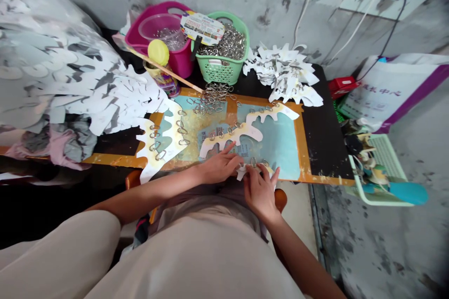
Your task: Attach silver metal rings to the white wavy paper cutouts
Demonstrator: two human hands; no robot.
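My left hand (pixel 220 165) rests on the board (pixel 280 145), its fingers pinched on the near edge of a white scalloped card strip (pixel 250 168). My right hand (pixel 260 188) meets it from the right, fingertips pressed on the same strip, where small metal rings are hooked on. Two more white scalloped strips (pixel 231 136) (pixel 270 113) carrying metal rings lie further up the board. Another ringed strip (pixel 164 142) lies at the left. A loose heap of metal rings (pixel 210 98) sits at the board's far edge.
A green basket (pixel 222 67) full of rings and a pink basket (pixel 180 58) stand at the back. A yellow-capped bottle (pixel 162 67) and a wooden stick lie beside them. Piles of white cut-outs (pixel 286 74) sit behind and at the left (pixel 70 84). A tray (pixel 384 173) of oddments is right.
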